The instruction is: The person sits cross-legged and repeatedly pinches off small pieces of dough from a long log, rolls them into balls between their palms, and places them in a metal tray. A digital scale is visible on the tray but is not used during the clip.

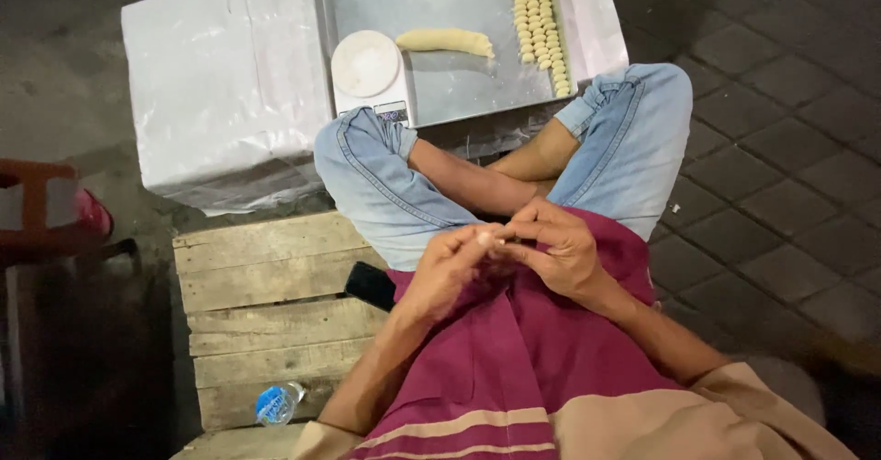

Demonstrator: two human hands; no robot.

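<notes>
Both hands, left hand and right hand, fingertips pinched together, anything between them too small to discern.

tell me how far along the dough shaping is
Done: two long rows of small dough pieces lie on the metal tray. In hand: the left hand and right hand pinch something small between the fingertips, too small to tell. Left: a dough log lies uncut beside the round scale.

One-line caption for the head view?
Seated cross-legged, left hand and right hand meet before a tray of dough pieces.
</notes>
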